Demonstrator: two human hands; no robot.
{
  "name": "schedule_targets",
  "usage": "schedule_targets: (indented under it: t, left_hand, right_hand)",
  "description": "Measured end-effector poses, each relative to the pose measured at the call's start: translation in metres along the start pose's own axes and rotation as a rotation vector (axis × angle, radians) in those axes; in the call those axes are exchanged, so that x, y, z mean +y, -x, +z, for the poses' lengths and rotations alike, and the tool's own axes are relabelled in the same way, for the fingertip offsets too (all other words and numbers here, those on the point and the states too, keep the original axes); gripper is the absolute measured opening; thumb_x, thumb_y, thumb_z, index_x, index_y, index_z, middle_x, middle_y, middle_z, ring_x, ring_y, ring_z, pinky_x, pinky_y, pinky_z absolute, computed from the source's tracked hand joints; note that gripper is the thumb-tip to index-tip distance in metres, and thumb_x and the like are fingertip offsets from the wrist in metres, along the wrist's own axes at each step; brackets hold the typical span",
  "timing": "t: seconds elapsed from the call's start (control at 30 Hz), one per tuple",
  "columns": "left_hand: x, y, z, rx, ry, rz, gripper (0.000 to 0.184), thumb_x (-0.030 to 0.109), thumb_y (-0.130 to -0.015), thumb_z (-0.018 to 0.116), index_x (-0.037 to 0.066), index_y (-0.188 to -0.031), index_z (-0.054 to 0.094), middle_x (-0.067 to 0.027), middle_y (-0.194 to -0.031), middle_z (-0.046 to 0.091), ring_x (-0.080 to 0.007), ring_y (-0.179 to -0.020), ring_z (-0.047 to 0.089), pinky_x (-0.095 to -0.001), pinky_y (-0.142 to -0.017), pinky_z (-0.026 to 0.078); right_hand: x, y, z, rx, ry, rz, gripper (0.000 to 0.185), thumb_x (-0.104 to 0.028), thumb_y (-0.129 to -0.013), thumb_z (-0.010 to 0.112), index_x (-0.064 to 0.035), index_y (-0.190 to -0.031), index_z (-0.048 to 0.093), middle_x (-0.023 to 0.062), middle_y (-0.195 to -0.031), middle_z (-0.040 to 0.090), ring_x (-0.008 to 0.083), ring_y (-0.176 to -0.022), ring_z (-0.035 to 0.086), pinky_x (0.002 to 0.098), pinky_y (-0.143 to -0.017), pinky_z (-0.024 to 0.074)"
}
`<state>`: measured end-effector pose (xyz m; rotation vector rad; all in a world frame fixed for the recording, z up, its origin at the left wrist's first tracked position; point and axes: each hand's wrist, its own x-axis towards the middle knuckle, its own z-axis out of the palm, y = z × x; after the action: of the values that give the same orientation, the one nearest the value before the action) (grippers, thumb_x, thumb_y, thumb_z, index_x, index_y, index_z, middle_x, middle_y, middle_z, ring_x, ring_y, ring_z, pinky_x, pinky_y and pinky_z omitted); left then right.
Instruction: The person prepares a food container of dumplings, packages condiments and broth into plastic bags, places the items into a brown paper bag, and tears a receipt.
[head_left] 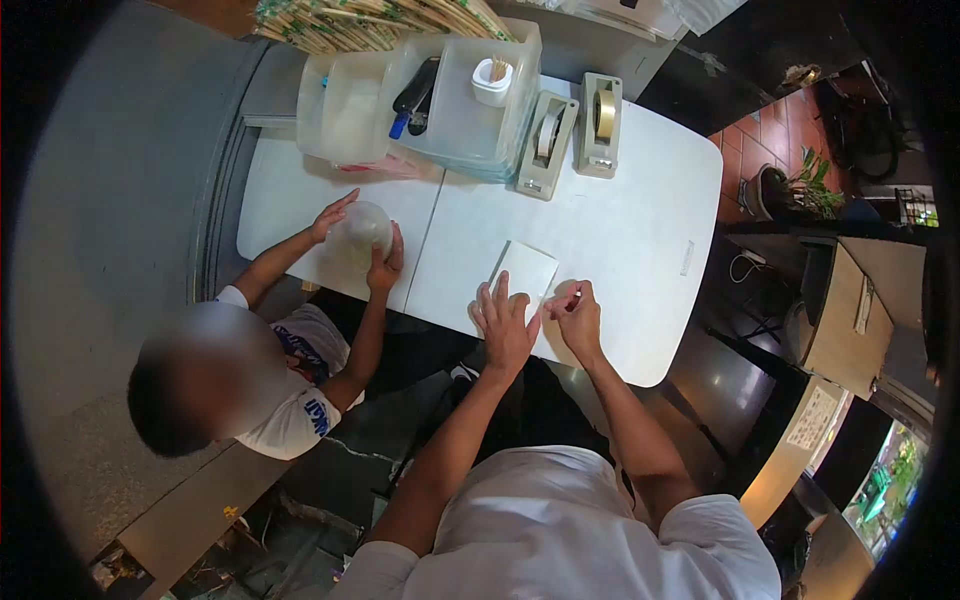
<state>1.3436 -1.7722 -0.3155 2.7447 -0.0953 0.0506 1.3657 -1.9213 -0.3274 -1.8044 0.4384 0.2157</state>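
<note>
Your left hand (508,322) lies on the near end of a flat white block (527,266), with its fingers spread apart. The block sits on the white table (650,260) right in front of you, and it is a bit tilted. Your right hand (578,316) is just beside the block, on its right side. Its fingers are curled in and the thumb is close to the first finger, but I cannot tell if they pinch anything. Farther back on the table stand two tape holders side by side, one with a white roll (547,134) and one with a gold roll (604,114). To the left of them is a see-through plastic bin (455,125) with a small white cup (491,84) of thin sticks on it. On your left, another person (290,410) holds a see-through round thing (362,228) between two hands.
</note>
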Motion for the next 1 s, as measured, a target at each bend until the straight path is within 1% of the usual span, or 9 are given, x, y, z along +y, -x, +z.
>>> schedule_targets:
  t: [0.2, 0.3, 0.5, 0.63, 0.67, 0.73, 0.83, 0.93, 1.0]
  left_hand:
    - [0.001, -0.001, -0.005, 0.028, 0.018, 0.015, 0.037, 0.028, -0.085, 0.076, 0.008, -0.112, 0.061, -0.0193, -0.154, 0.037, -0.0474, -0.137, 0.034, -0.0654, -0.104, 0.029]
    - [0.004, -0.003, -0.012, -0.010, -0.006, 0.018, 0.035, 0.026, -0.083, 0.077, 0.012, -0.112, 0.064, -0.0187, -0.154, 0.036, -0.0472, -0.137, 0.034, -0.0650, -0.104, 0.030]
    - [0.004, -0.001, -0.006, 0.004, 0.036, -0.033, 0.032, 0.023, -0.077, 0.079, 0.023, -0.108, 0.068, -0.0125, -0.155, 0.037, -0.0469, -0.140, 0.033, -0.0695, -0.105, 0.030]
    - [0.001, -0.002, -0.002, -0.011, -0.020, -0.035, 0.028, 0.023, -0.082, 0.076, 0.025, -0.109, 0.069, -0.0116, -0.158, 0.032, -0.0486, -0.141, 0.031, -0.0720, -0.107, 0.028]
    - [0.001, -0.003, -0.003, 0.024, -0.036, 0.003, 0.025, 0.025, -0.084, 0.076, 0.020, -0.107, 0.068, -0.0157, -0.154, 0.035, -0.0473, -0.137, 0.031, -0.0669, -0.104, 0.028]
    - [0.002, -0.004, -0.005, 0.027, 0.002, -0.011, 0.027, 0.025, -0.084, 0.075, 0.019, -0.109, 0.068, -0.0162, -0.154, 0.035, -0.0475, -0.137, 0.031, -0.0665, -0.104, 0.028]
    - [0.004, -0.006, -0.007, -0.011, 0.029, -0.057, 0.027, 0.029, -0.086, 0.072, 0.022, -0.112, 0.068, -0.0140, -0.158, 0.032, -0.0479, -0.139, 0.030, -0.0690, -0.105, 0.027]
    - [0.004, -0.007, -0.004, -0.013, 0.019, -0.070, 0.028, 0.032, -0.087, 0.071, 0.023, -0.114, 0.068, -0.0127, -0.159, 0.031, -0.0479, -0.140, 0.030, -0.0699, -0.106, 0.027]
    - [0.004, -0.005, -0.004, 0.006, 0.010, -0.072, 0.031, 0.034, -0.085, 0.073, 0.024, -0.114, 0.066, -0.0120, -0.158, 0.033, -0.0470, -0.140, 0.031, -0.0682, -0.106, 0.028]
  right_hand:
    - [-0.015, -0.002, 0.009, 0.025, 0.195, -0.042, 0.035, -0.007, -0.079, 0.081, 0.0000, -0.094, 0.051, 0.0162, -0.071, 0.066, 0.0288, -0.064, 0.068, 0.0386, -0.058, 0.0525]
    - [-0.017, -0.001, 0.015, 0.073, 0.259, -0.079, 0.035, -0.006, -0.078, 0.083, -0.0016, -0.088, 0.049, 0.0130, -0.066, 0.065, 0.0194, -0.059, 0.066, 0.0336, -0.055, 0.0522]
    - [-0.027, 0.000, 0.019, 0.112, 0.424, -0.102, 0.034, -0.010, -0.074, 0.083, -0.0022, -0.087, 0.052, 0.0168, -0.068, 0.066, 0.0346, -0.062, 0.068, 0.0430, -0.058, 0.0530]
    - [-0.028, -0.004, 0.023, 0.078, 0.486, -0.130, 0.035, -0.011, -0.074, 0.082, -0.0027, -0.088, 0.052, 0.0162, -0.068, 0.065, 0.0359, -0.063, 0.068, 0.0442, -0.059, 0.0536]
    - [-0.027, -0.006, 0.024, 0.060, 0.518, -0.131, 0.035, -0.011, -0.074, 0.082, -0.0025, -0.089, 0.052, 0.0165, -0.069, 0.066, 0.0363, -0.064, 0.068, 0.0439, -0.059, 0.0536]
    - [-0.026, -0.011, 0.021, 0.037, 0.590, -0.128, 0.035, -0.011, -0.075, 0.082, -0.0021, -0.090, 0.051, 0.0171, -0.070, 0.066, 0.0370, -0.064, 0.068, 0.0434, -0.058, 0.0537]
    - [-0.016, -0.019, 0.015, -0.032, 0.509, -0.202, 0.029, -0.009, -0.081, 0.077, -0.0012, -0.090, 0.051, 0.0172, -0.071, 0.066, 0.0329, -0.064, 0.068, 0.0414, -0.059, 0.0531]
    - [0.009, -0.028, 0.006, -0.141, 0.136, -0.052, 0.028, -0.007, -0.081, 0.078, -0.0004, -0.090, 0.053, 0.0154, -0.073, 0.066, 0.0266, -0.064, 0.066, 0.0378, -0.060, 0.0532]
    - [0.008, -0.024, 0.003, -0.142, 0.143, -0.063, 0.025, -0.006, -0.082, 0.077, -0.0010, -0.090, 0.054, 0.0146, -0.074, 0.066, 0.0237, -0.064, 0.066, 0.0360, -0.061, 0.0525]
